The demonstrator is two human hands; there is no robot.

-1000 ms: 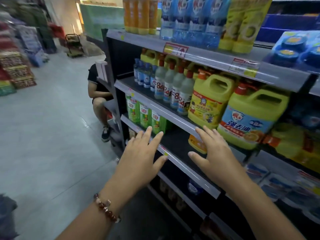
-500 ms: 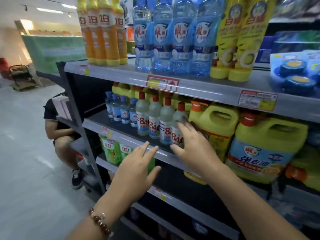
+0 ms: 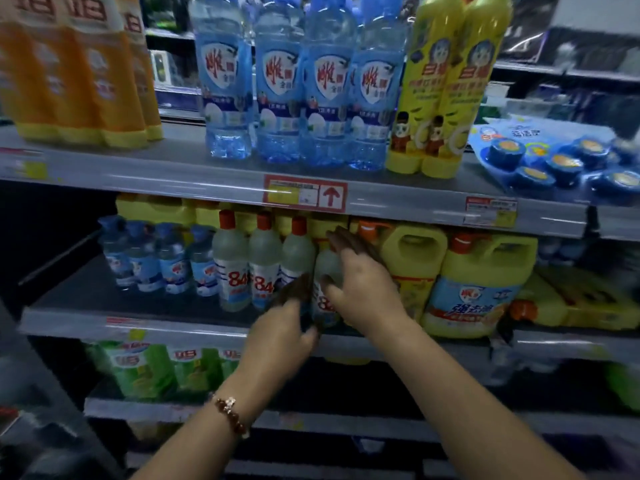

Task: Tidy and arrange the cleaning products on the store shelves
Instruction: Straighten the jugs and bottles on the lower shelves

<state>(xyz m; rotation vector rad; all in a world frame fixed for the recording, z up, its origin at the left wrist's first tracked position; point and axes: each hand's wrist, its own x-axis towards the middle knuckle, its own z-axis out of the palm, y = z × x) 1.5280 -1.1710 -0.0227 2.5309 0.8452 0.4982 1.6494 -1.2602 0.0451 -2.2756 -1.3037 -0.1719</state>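
Four white "84" bottles with red caps stand in a row on the middle shelf (image 3: 86, 308). My right hand (image 3: 362, 285) grips the rightmost 84 bottle (image 3: 328, 264), thumb on its front and fingers behind its right side. My left hand (image 3: 282, 332), with a bead bracelet at the wrist, holds the same bottle low down, fingers against its left side and thumb near its base. The other 84 bottles (image 3: 230, 268) stand just left of it. Both hands are motion-blurred.
Small blue bottles (image 3: 145, 258) stand left of the 84 row and yellow jugs (image 3: 479, 289) to its right. The top shelf holds orange bottles (image 3: 79, 74), tall blue bottles (image 3: 280, 81), yellow bottles (image 3: 446, 84) and a blue block pack (image 3: 554, 157). Green pouches (image 3: 145, 368) sit below.
My view rose and moved closer to the shelves. Both hands came up from the lower shelf edge and closed around the rightmost 84 bottle.
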